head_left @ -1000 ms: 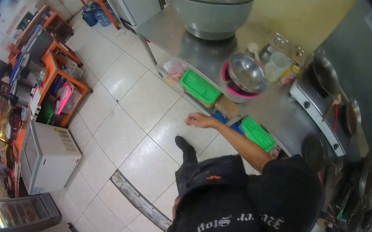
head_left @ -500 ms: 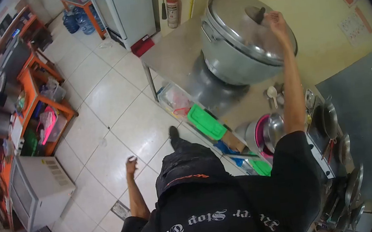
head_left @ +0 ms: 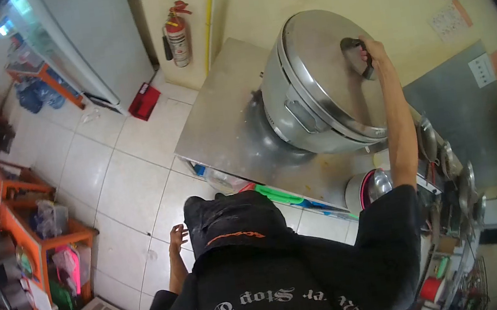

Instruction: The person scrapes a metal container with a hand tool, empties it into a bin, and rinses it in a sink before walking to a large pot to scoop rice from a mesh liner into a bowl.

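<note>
A large metal pot (head_left: 282,103) with side handles stands on a steel worktable (head_left: 214,131). Its round lid (head_left: 316,52) lies over the top. My right hand (head_left: 374,52) is closed round the black handle (head_left: 350,46) of this lid, my arm reaching across the table's right side. At my side, over the floor, my left hand (head_left: 177,236) hangs with fingers loosely bent and apart, holding nothing.
Nested bowls (head_left: 378,185) sit on the table's near right corner. A fire extinguisher (head_left: 178,39) is on the wall behind. A fridge (head_left: 99,43) and a red dustpan (head_left: 144,101) stand beyond the table. Orange shelving (head_left: 52,240) lines the left side.
My view has turned and I stand closer to the worktable. My right fingers, at the handle before, now wrap round it. My left hand still hangs at my side.
</note>
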{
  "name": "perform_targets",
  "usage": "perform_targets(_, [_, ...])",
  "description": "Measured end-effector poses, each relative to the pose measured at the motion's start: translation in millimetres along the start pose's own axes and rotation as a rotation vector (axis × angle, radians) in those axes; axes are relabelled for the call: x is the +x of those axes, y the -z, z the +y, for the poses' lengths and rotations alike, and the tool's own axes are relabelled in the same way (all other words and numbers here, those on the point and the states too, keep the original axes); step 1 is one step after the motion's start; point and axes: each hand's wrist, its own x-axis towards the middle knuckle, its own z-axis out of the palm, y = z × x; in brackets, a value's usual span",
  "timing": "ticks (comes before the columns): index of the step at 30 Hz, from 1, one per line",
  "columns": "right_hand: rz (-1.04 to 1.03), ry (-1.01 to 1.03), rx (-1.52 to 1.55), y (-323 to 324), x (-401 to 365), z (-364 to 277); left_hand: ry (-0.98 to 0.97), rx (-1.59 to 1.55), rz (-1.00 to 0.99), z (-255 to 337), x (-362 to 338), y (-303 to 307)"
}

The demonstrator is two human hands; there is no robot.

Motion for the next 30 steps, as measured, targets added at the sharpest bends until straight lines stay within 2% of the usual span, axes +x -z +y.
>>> perform_targets(1, [0.046, 0.074, 0.083, 5, -3, 7, 0.05, 0.042, -0.052, -4, 15, 13])
perform_targets(2, [0.079, 0.053, 0.083, 10, -11, 7, -0.011, 0.039, -0.186, -22, 40, 35])
perform_targets(3, [0.176, 0.156, 0.112, 18, -24, -3, -0.229, 0.375, -0.254, -6, 28, 48])
perform_targets(4, [0.28, 0.261, 0.135, 25, -42, -19, 0.107, 0.067, -0.256, -69, 102, 76])
perform_targets(6, [0.757, 0.452, -0.157, 16, -87, -72, 0.162, 0.217, -0.26, -26, 89, 104])
perform_targets(8, [1.057, 0.707, -0.209, 22, -110, -106, 0.194, 0.26, -0.278, 13, 99, 133])
perform_targets(9, [1.091, 0.674, -0.241, 19, -126, -117, 0.2, 0.284, -0.289, 33, 109, 151])
perform_targets(11, [1.359, 0.803, -0.359, 2, -161, -133, 0.188, 0.326, -0.283, 87, 128, 195])
perform_targets(12, [1.377, 0.801, -0.392, -1, -169, -139, 0.183, 0.324, -0.28, 115, 139, 212])
perform_targets(14, [1.637, 1.05, -0.535, -6, -178, -153, 0.135, 0.297, -0.262, 166, 165, 231])
perform_targets(15, [1.653, 0.825, -0.406, -62, -204, -173, 0.09, 0.306, -0.244, 198, 180, 245])
perform_targets(17, [1.548, 0.88, -0.416, -76, -235, -166, -0.01, 0.338, -0.228, 252, 218, 272])
perform_targets(18, [1.587, 0.966, -0.592, -99, -246, -171, -0.065, 0.365, -0.225, 274, 239, 289])
perform_targets(19, [1.612, 1.061, -0.865, -105, -255, -169, -0.03, 0.368, -0.158, 288, 273, 308])
perform_targets(20, [1.646, 1.158, -1.136, -110, -265, -168, -0.096, 0.368, -0.107, 309, 291, 320])
perform_targets(22, [1.528, 1.079, -0.906, -184, -278, -175, -0.161, 0.397, 0.012, 362, 304, 323])
perform_targets(24, [1.363, 1.038, -0.813, -218, -284, -162, -0.265, 0.376, -0.038, 398, 312, 318])
perform_targets(26, [1.284, 1.154, -1.044, -255, -283, -154, -0.241, 0.414, -0.069, 421, 318, 302])
perform_targets(28, [1.171, 1.156, -1.223, -269, -287, -136, -0.194, 0.419, -0.13, 425, 332, 285])
perform_targets(30, [1.021, 0.903, -1.507, -289, -306, -135, -0.251, 0.47, -0.296, 422, 333, 270])
